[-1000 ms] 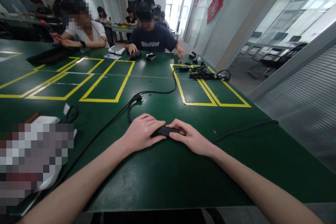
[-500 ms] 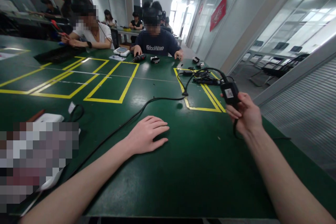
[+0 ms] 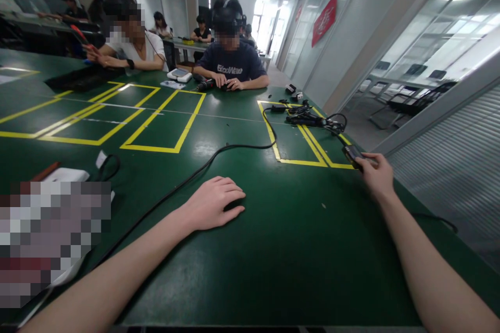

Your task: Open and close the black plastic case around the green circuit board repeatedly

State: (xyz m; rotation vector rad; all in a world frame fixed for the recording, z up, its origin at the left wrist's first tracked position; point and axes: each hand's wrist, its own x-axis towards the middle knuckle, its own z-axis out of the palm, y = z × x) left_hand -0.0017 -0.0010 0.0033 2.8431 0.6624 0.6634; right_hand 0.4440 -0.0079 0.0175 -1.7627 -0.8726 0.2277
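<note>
My left hand (image 3: 216, 203) lies palm down on the green table (image 3: 273, 265), fingers stretched out and holding nothing. A black cable (image 3: 219, 152) runs across the table just beyond it. At the right side, my right hand (image 3: 378, 174) has its thumb and fingers closed on a black power adapter (image 3: 351, 156), low over the table by its right edge. The adapter's far end points toward a bundle of black cables (image 3: 307, 118) on the yellow-taped area. Part of the adapter is hidden by my fingers.
Yellow tape rectangles (image 3: 177, 150) mark the table. Across it, a person in a dark shirt (image 3: 230, 65) has both hands near a black drill (image 3: 205, 85). Another person (image 3: 135, 52) sits at the left, behind a black tray (image 3: 80, 79). Small black-and-white blocks (image 3: 297, 95) lie at the far right.
My right hand has lowered the adapter to the right, and the raised cable loop has dropped to the table. My left hand stays put. The person opposite has brought both hands together.
</note>
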